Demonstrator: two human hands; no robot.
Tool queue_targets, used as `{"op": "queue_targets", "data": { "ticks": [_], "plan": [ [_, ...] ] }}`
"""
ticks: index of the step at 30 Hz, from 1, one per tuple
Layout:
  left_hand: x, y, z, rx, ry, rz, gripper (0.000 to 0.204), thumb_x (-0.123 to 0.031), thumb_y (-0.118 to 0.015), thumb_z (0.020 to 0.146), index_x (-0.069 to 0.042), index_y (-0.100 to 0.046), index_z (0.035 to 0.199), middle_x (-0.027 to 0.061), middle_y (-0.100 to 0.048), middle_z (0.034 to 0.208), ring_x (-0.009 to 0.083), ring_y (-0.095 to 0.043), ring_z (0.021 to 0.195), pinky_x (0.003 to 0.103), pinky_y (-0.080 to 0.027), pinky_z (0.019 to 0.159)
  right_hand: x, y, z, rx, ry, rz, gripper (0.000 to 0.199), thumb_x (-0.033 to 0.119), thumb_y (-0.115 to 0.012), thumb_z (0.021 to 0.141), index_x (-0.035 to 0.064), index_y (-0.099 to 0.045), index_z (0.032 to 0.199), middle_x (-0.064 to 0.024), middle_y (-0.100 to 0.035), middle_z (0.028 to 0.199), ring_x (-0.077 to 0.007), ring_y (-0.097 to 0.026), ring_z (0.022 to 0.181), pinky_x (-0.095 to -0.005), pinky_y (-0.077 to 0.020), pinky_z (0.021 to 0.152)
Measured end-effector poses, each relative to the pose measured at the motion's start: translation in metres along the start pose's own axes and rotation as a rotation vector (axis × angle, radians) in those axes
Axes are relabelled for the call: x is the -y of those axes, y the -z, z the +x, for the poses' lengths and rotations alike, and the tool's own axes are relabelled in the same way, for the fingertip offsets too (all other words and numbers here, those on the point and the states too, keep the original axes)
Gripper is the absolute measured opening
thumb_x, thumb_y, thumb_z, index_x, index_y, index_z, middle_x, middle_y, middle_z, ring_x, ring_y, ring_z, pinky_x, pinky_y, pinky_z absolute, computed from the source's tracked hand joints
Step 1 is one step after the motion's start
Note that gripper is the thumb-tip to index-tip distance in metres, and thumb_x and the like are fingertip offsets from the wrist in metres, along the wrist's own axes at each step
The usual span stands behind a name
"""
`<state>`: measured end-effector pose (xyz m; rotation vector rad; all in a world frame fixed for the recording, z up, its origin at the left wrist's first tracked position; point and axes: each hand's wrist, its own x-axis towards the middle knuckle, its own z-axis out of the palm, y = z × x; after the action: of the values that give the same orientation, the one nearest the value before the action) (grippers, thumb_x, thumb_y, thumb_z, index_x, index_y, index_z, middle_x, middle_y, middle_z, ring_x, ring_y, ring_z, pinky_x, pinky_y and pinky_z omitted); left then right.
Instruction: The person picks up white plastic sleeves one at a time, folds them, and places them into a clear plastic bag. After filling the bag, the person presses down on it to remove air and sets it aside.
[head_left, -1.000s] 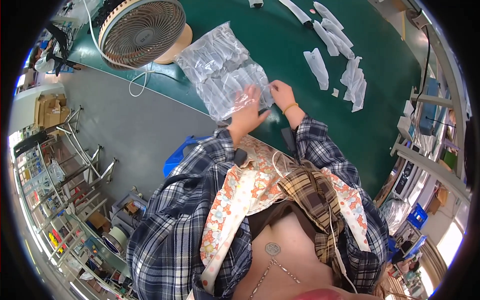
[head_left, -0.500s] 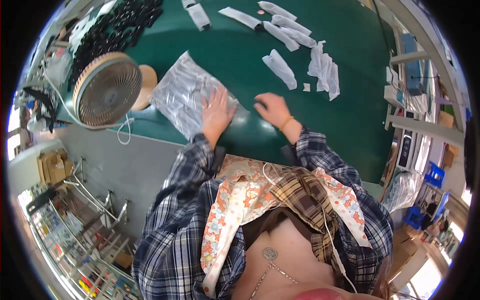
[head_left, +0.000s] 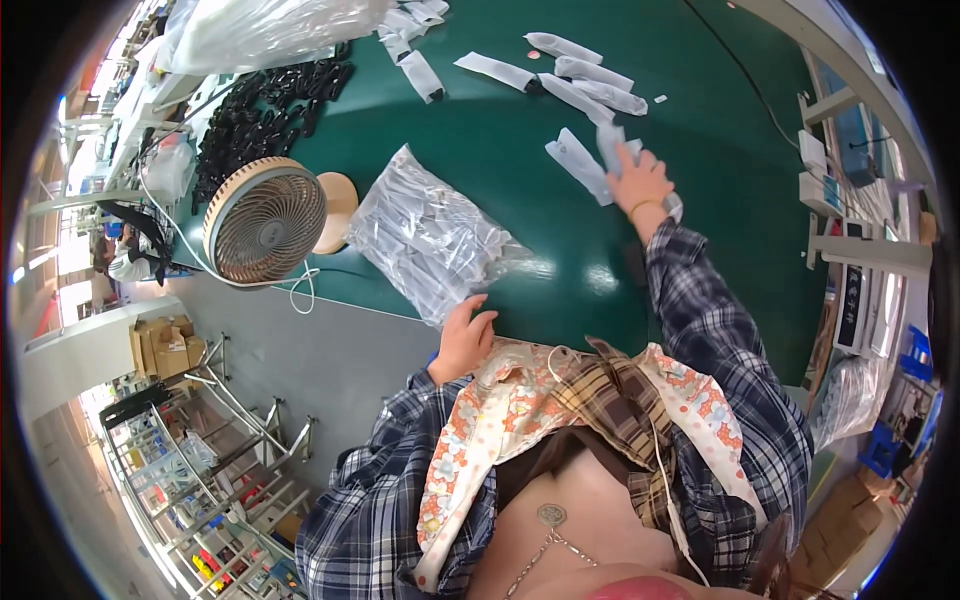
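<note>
Green bench (head_left: 520, 130), grey floor below its near edge. Left hand (head_left: 466, 338) rests at the bench edge, fingers curled on the corner of a clear bag (head_left: 430, 238) of packets. Right hand (head_left: 640, 180) reaches far forward, fingers spread over small white pouches (head_left: 578, 162); whether it grips one cannot be told, since the hand covers them. More pouches (head_left: 585, 80) lie scattered beyond it. Left of the bag: desk fan (head_left: 265, 222) on a wooden base, then a heap of black parts (head_left: 265, 105). Metal racks (head_left: 850, 230) right of the right arm, bent by the lens.
</note>
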<state>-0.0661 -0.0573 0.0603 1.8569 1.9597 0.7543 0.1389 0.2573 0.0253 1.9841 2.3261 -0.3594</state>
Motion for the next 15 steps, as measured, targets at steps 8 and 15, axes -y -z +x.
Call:
{"op": "queue_targets", "data": {
  "ticks": [8, 15],
  "plan": [
    [-0.036, -0.055, 0.066, 0.208, -0.142, -0.191, 0.014, -0.011, -0.055, 0.077, -0.003, -0.056, 0.088, 0.0141, -0.054, 0.093, 0.0319, -0.053, 0.085, 0.037, -0.045, 0.072, 0.000, -0.033, -0.139, -0.102, 0.190, 0.075, 0.059, 0.038, -0.057, 0.073, 0.0277, -0.036, 0.127, -0.0100, -0.038, 0.124, -0.0330, -0.036, 0.113, -0.0543, -0.0358, 0.081],
    [-0.046, -0.098, 0.106, 0.221, 0.222, -0.081, 0.032, -0.024, -0.057, 0.077, 0.002, -0.049, 0.093, 0.0215, -0.053, 0.091, 0.0363, -0.053, 0.086, 0.040, -0.045, 0.074, -0.051, -0.021, -0.139, 0.118, 0.251, 0.662, 0.028, 0.025, -0.058, 0.073, 0.0070, -0.056, 0.095, -0.0169, -0.054, 0.100, -0.0326, -0.051, 0.095, -0.0420, -0.0440, 0.075]
  ]
}}
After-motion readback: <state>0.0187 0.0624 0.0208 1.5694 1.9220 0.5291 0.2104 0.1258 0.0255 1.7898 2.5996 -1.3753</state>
